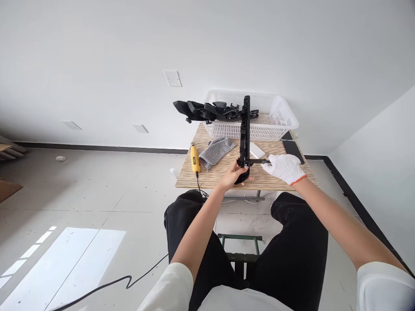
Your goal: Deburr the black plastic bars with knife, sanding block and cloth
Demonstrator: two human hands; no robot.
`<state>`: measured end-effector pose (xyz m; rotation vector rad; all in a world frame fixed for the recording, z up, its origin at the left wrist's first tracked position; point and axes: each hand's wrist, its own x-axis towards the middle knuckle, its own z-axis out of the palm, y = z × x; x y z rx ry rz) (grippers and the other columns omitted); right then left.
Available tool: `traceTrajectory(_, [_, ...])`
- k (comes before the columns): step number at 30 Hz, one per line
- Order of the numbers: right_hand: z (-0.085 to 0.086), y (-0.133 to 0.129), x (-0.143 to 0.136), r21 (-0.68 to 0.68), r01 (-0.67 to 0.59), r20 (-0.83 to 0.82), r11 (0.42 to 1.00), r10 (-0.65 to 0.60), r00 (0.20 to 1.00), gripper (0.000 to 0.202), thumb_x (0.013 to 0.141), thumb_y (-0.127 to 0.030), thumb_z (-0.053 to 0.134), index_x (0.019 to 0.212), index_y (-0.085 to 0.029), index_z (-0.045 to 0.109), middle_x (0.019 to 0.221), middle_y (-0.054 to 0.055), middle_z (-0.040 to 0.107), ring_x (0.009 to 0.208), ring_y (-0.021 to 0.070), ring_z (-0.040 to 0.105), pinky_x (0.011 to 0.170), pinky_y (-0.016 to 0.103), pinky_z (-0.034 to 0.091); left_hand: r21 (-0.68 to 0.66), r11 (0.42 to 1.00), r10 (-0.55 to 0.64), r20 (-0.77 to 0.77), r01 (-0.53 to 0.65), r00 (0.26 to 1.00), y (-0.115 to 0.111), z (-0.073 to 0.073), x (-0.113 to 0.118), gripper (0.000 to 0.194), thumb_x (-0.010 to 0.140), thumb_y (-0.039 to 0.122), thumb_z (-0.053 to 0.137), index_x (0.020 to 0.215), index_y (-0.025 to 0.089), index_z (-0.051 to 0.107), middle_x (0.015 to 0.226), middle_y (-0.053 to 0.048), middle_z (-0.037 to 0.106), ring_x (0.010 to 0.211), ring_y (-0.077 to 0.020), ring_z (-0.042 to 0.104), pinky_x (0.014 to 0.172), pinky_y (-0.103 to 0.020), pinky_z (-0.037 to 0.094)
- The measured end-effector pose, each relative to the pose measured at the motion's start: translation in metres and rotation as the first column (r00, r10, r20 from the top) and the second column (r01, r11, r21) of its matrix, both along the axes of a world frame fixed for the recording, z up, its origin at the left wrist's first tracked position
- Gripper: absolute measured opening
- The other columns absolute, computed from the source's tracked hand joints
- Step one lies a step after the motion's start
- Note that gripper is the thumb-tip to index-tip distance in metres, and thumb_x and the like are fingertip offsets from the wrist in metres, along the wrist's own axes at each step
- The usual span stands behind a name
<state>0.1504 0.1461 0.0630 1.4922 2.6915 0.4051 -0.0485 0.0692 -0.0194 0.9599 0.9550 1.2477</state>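
My bare left hand (231, 177) is closed around the lower end of a long, ribbed black plastic part (245, 134). The part is pointed away from me over the near side of the table. My right hand, in a white knit glove (284, 167) with an orange cuff edge, is closed on a slim dark tool (259, 161). That tool reaches leftward across the part, close to my left fingers. Its exact kind is too small to make out.
Behind stands a white plastic basket (270, 131) with more black plastic parts (210, 111) jutting over its left side. On the wood-striped table (188, 179) lie a yellow corded power tool (195, 159), a grey cloth (216, 153), a white flat object (257, 150) and a black flat object (293, 151).
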Motion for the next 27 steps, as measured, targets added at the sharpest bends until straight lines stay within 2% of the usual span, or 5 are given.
traceTrajectory(5, [0.009,-0.003,-0.003,-0.017,-0.031,0.031,0.999,0.032,0.999,0.069,0.09,-0.067,0.033,0.105,-0.012,0.071,0.083,0.022,0.071,0.082,0.041,0.069,0.069,0.045,0.045,0.016,1.0,0.014,-0.002,-0.014,1.0,-0.003,-0.002,0.002,0.063,0.08,0.046,0.075,0.13,0.022,0.045,0.097,-0.005,0.059,0.077,-0.0227,0.072,0.042,-0.021,0.045])
traceTrajectory(10, [0.015,-0.003,-0.007,-0.008,-0.075,-0.002,0.997,0.075,0.997,0.063,0.092,-0.061,0.032,0.103,-0.014,0.073,0.082,0.02,0.071,0.08,0.0405,0.069,0.068,0.047,0.045,0.053,0.999,-0.011,-0.028,0.013,1.0,-0.004,-0.004,0.0,0.065,0.082,0.046,0.073,0.134,0.023,0.042,0.114,-0.01,0.058,0.078,-0.0217,0.072,0.043,-0.023,0.049])
traceTrajectory(16, [0.009,0.001,-0.004,-0.009,-0.057,0.002,0.998,0.058,0.998,0.06,0.091,-0.058,0.036,0.106,-0.013,0.072,0.079,0.02,0.07,0.08,0.039,0.069,0.068,0.045,0.045,0.036,0.999,0.011,-0.011,-0.01,1.0,-0.007,0.003,0.003,0.067,0.08,0.044,0.075,0.137,0.024,0.045,0.114,-0.009,0.061,0.075,-0.0204,0.072,0.042,-0.022,0.047])
traceTrajectory(21, [0.002,0.005,0.002,-0.024,-0.054,0.024,0.998,0.055,0.998,0.054,0.093,-0.047,0.032,0.108,-0.013,0.071,0.084,0.02,0.071,0.082,0.0393,0.069,0.068,0.044,0.044,0.009,1.0,-0.006,-0.02,0.006,1.0,-0.008,0.007,0.003,0.068,0.08,0.044,0.075,0.139,0.026,0.045,0.124,-0.012,0.059,0.077,-0.0206,0.072,0.042,-0.022,0.047])
traceTrajectory(27, [0.002,0.004,0.001,-0.029,-0.06,0.025,0.998,0.06,0.998,0.064,0.096,-0.055,0.025,0.112,-0.013,0.071,0.086,0.021,0.071,0.081,0.0394,0.069,0.068,0.043,0.044,0.035,0.999,0.007,-0.036,-0.006,0.999,-0.008,0.002,0.002,0.063,0.083,0.047,0.072,0.135,0.025,0.044,0.132,-0.013,0.054,0.08,-0.0218,0.073,0.044,-0.022,0.048])
